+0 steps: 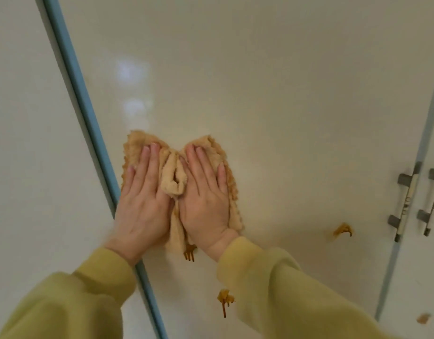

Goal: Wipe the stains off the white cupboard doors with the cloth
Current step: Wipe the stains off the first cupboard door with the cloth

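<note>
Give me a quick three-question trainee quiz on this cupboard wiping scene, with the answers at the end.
1. True or false: the left hand and the right hand both press flat on the fluffy beige cloth.
2. Multiple choice: the dripping orange-brown stain nearest the grey metal door handles lies A) under the cloth, B) on the glossy white cupboard door, left of the handles, C) above the hands.
3. Fill in: the narrow strip left of the hands is coloured ___.
Key: 1 true; 2 B; 3 blue.

Soft glare on door [132, 69], blurred edges
</note>
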